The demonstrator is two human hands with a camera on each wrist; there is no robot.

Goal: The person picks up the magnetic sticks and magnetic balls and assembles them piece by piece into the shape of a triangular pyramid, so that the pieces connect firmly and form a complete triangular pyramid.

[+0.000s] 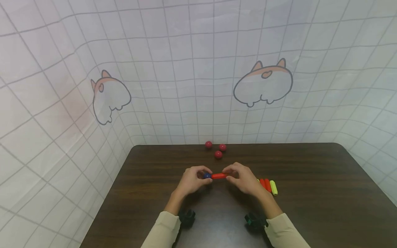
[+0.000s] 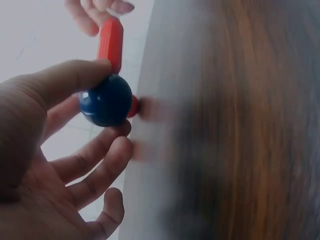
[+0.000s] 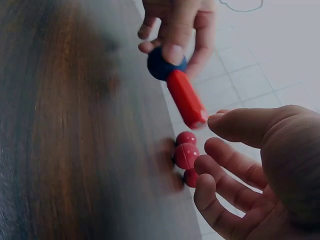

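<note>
Above the desk (image 1: 322, 182), the left hand (image 1: 189, 180) has its grip narrowed on a blue ball (image 2: 106, 102), from which a red rod (image 3: 184, 97) extends toward the right hand (image 1: 244, 179). That hand's grip stands loosely parted at the rod's far end; whether it touches is unclear. Three red balls (image 1: 218, 155) sit beyond, and red and yellow rods (image 1: 268, 185) lie beside the right forearm.

Blue ball (image 2: 106, 102): plastic in appearance, smooth, glossy, sharp highlight noted. Red rod (image 2: 111, 46): plastic-looking, finely ridged along one side. Far red balls (image 1: 218, 155): smooth, glossy. Tabletop (image 1: 316, 179): wood-grain finish, soft sheen at the near part. Far wall covering (image 1: 198, 103): matt, creased, cloth-like sheet. Sleeves (image 1: 164, 228): matt cloth.
</note>
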